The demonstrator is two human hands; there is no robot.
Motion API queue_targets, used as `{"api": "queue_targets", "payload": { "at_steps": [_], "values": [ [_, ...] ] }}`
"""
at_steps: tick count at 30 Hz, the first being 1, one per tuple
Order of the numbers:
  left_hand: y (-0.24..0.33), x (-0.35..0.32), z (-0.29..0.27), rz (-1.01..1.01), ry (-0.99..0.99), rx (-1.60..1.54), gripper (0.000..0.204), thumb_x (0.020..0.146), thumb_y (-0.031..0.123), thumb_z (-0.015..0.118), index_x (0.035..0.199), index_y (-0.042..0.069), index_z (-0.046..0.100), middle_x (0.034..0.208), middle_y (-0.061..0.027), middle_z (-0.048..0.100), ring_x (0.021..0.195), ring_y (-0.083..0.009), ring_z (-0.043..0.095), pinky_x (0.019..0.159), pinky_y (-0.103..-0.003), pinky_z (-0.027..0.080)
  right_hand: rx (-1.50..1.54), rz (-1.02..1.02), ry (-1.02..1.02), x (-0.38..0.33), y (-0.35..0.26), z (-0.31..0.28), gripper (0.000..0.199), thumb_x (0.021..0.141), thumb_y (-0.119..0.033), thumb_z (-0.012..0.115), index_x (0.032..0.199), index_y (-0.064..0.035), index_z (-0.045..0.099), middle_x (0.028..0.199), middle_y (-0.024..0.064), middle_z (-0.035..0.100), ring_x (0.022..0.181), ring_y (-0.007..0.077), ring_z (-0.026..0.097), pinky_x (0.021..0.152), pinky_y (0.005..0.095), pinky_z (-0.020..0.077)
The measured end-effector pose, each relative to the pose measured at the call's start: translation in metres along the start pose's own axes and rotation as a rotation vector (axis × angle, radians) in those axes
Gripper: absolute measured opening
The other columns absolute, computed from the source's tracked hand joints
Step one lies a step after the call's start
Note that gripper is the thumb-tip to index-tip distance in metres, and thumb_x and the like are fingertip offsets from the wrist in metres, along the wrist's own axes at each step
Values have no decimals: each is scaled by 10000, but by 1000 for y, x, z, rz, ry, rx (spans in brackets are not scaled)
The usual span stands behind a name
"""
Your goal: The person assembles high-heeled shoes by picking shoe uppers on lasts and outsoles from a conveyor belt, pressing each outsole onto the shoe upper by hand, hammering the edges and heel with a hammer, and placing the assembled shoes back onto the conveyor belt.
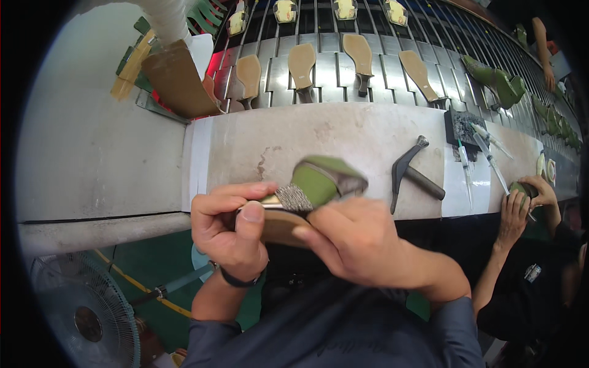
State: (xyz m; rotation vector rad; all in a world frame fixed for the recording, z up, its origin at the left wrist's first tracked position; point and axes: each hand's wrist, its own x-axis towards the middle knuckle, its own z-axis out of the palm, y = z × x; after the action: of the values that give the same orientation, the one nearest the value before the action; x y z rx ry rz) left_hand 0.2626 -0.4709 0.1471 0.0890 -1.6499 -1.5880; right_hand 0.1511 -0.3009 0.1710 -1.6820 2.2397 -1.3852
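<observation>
A green shoe last (pixel 319 184) is held over the near edge of the worktable, its upper end blurred. Around it runs a glittering strap (pixel 294 199), and a tan sole (pixel 279 227) faces me below. My left hand (pixel 232 228) is closed on the left end, thumb in front and fingers behind. My right hand (pixel 362 239) grips the right part of the sole, its thumb along the edge. The right fingers are partly hidden behind the hand. A hammer (pixel 405 172) with a dark head lies on the table to the right of my hands.
Beyond the worktable (pixel 245 138), a metal slat conveyor (pixel 331 67) carries several tan soles with heels and green lasts. Several syringes (pixel 489 156) lie by a black block (pixel 463 126). A co-worker's hands (pixel 521 202) hold a shoe at right. A fan (pixel 86 313) stands lower left.
</observation>
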Motion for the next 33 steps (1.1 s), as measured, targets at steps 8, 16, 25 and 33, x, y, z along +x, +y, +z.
{"api": "queue_targets", "payload": {
  "at_steps": [8, 16, 25, 33],
  "values": [
    [-87, -57, -34, -174, -113, 226, 392, 1041, 166, 703, 1361, -35, 600, 1467, -262, 620, 1377, -295, 597, 1136, -398, 475, -404, -28, -257, 2, 68, 10, 293, 783, -239, 844, 965, -56, 705, 1170, 164, 642, 1059, 301, 635, 872, 436, 532],
    [-79, -30, -30, -2, -407, 530, 587, 850, 3, 829, 1409, 12, 652, 1510, -243, 589, 1413, -377, 573, 1166, -421, 472, -424, -227, -279, 8, 94, 22, 144, 867, -187, 685, 902, -62, 747, 1465, 161, 613, 1369, 339, 540, 1159, 572, 407],
    [-78, -25, -27, 151, -413, 664, 482, 834, -21, 829, 1301, 0, 707, 1393, -248, 670, 1300, -400, 660, 1070, -433, 562, -451, -256, -288, 12, 97, 25, 153, 851, -157, 666, 905, -51, 761, 1404, 188, 668, 1357, 357, 568, 1159, 584, 406],
    [-69, -13, -21, 301, -446, 827, 360, 819, -3, 842, 1164, -16, 740, 1216, -220, 757, 1155, -414, 737, 938, -437, 619, -509, -270, -306, 18, 92, 24, 168, 842, -166, 671, 899, -53, 781, 1374, 193, 689, 1333, 356, 594, 1156, 579, 410]
  ]
}}
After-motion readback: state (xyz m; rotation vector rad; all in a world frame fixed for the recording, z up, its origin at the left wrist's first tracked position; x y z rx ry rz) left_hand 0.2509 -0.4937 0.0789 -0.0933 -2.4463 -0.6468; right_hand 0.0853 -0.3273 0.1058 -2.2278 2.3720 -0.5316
